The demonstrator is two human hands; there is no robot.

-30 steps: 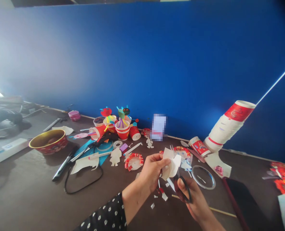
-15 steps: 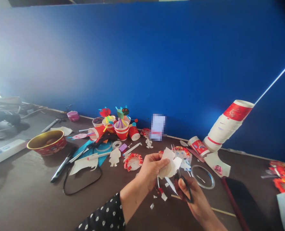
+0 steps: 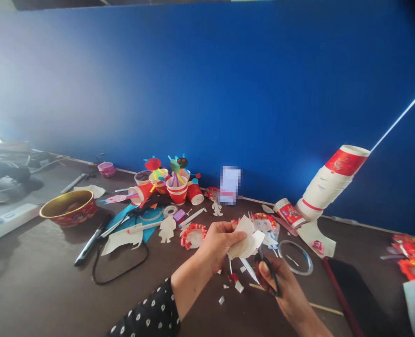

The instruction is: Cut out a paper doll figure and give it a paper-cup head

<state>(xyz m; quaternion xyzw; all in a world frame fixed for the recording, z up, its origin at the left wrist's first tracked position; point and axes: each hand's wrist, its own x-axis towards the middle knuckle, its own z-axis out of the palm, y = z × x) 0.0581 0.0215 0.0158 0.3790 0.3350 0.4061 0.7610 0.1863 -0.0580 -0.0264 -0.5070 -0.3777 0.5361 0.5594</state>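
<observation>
Dark brown table (image 3: 35,267), blue wall (image 3: 207,84). Left hand (image 3: 219,245) pinches white paper (image 3: 246,238); right hand (image 3: 279,283) closed around black scissors (image 3: 269,277). Red cup stack (image 3: 333,182) print unreadable.

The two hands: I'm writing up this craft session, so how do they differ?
The left hand holds white paper; the right hand holds black-handled scissors. The left hand sits higher, with a dotted sleeve showing; the right shows no sleeve. Both are bare, above the table.

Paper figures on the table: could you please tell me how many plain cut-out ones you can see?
2: one figure beside the plate, another figure nearer the wall; others may be hidden.
</observation>
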